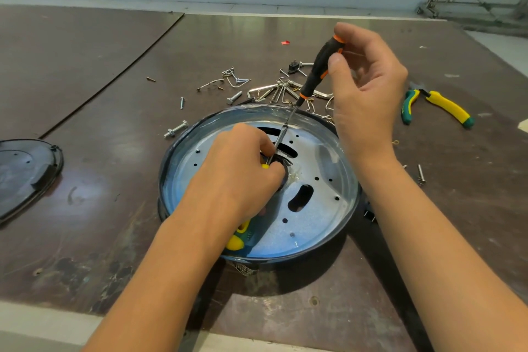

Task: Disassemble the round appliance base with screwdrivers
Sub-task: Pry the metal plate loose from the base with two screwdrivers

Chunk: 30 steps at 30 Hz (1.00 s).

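Round appliance base is set on the table, near its front edge at mid-view, with the open side up and a silvery metal plate exposed inside the dark rim.

Right hand: raised above the far rim of the base. The upper part of the black-and-orange screwdriver is pinched between thumb and curled fingers. The handle is tilted, and the shaft is run down and to the left into the central opening of the plate.

Left hand: lowered onto the plate, with the fingers curled at the central opening, just beside the screwdriver shaft. A yellow-and-green tool is gripped; its handle end is seen below the palm, lying on the plate. Its working end is hidden by the fingers.

Plate: small round holes and long curved slots are noted.

Beyond the far rim, a scatter of loose hardware is spread on the table: screws, bolts, hooks and hex keys. A bolt with nut lies just left of the rim. Yellow-and-green pliers are laid well to the right, and a single screw lies nearer the right forearm. A dark plastic cover is placed at the far left, apart from the base.
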Each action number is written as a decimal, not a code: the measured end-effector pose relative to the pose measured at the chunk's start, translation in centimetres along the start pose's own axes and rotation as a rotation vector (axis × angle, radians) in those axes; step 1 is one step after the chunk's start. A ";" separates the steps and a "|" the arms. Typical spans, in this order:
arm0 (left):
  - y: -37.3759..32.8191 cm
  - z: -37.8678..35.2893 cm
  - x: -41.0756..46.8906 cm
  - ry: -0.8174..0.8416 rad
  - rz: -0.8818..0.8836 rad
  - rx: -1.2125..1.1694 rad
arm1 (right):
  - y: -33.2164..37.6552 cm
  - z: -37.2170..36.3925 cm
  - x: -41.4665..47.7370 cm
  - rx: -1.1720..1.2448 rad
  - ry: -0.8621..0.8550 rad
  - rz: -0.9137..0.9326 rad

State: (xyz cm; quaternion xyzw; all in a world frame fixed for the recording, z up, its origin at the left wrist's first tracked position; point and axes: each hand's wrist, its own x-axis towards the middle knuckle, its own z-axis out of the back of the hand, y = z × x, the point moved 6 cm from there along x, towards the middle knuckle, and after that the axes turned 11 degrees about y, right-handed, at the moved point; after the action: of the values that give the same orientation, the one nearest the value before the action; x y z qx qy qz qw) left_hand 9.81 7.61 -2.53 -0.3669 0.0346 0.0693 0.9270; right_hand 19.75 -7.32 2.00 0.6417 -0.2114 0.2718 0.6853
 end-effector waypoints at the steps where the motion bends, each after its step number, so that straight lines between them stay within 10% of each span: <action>1: 0.0 0.0 0.0 0.000 -0.001 -0.002 | 0.1 0.0 0.0 -0.001 0.003 0.003; 30: 0.0 0.0 -0.1 -0.012 -0.010 0.000 | -0.3 0.4 0.1 -0.053 -0.044 -0.018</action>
State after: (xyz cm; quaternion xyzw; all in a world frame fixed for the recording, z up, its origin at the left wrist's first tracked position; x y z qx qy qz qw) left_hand 9.69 7.60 -2.46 -0.3664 0.0272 0.0668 0.9276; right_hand 20.01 -7.67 1.88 0.6310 -0.2278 0.2456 0.6997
